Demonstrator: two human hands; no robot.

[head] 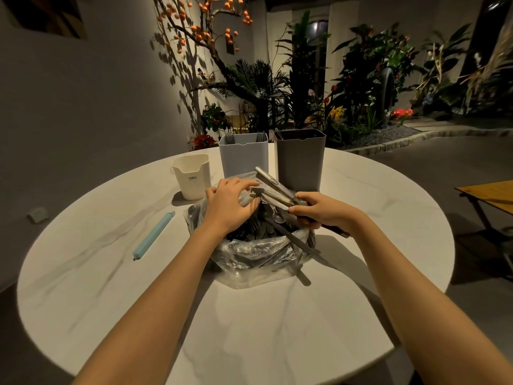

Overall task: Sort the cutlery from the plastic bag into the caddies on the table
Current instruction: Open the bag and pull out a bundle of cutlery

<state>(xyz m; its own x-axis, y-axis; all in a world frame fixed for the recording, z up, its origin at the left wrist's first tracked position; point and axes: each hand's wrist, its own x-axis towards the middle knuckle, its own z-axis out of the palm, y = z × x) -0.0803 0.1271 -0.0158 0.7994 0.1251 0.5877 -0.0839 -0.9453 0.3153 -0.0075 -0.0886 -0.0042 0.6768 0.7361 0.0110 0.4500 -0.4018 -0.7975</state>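
Two bare forearms reach across a round table (277,329) toward an open bag (249,257) of cutlery. The right hand (322,211) has its fingers curled around a bundle of knives (273,190), handles fanning up and away toward the caddies. The left hand (230,202) hovers with fingers spread and bent over the bag's mouth, fingertips at the handle ends; whether it pinches one cannot be told. More cutlery lies heaped in the bag, one piece poking out at its near edge. Beyond stand a white caddy (191,176), a blue caddy (243,155) already holding forks (230,137), and a grey caddy (300,159). A blue clip (154,236) lies to the left. The steel looks stiff, heavy in bulk and slippery; handles seem the safest hold, and the thin film likely snags or tears.
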